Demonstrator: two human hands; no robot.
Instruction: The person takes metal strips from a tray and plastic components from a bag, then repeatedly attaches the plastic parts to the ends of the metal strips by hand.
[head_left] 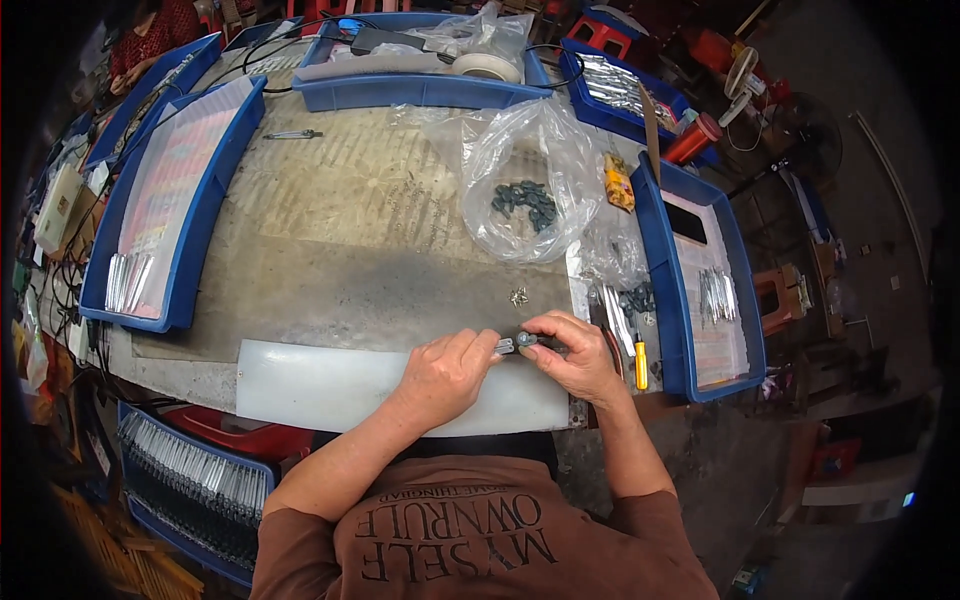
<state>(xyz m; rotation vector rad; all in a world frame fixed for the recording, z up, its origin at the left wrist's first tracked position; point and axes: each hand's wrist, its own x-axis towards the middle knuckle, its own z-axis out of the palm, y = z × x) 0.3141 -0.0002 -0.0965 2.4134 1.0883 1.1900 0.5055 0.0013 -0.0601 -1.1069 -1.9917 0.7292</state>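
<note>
Over the near edge of the table my two hands meet, fingertips almost touching. My left hand [448, 372] pinches a small silver metal piece [504, 346] with a slotted end; the rest of it is hidden by the fingers. Between thumb and fingers, my right hand [572, 355] grips a small dark grey part [527, 339], close to the metal piece's end. Whether the two parts touch I cannot tell. Just beyond lies a little heap of tiny metal pieces [518, 297]. A clear plastic bag [490, 150] farther off holds several dark green parts [525, 203].
A pale board [320, 385] runs along the front edge. Blue trays stand left [190, 240], back [420, 95] and right [680, 330]. A yellow-handled screwdriver [641, 365] lies right of my right hand. A lower tray [190, 490] holds several metal strips.
</note>
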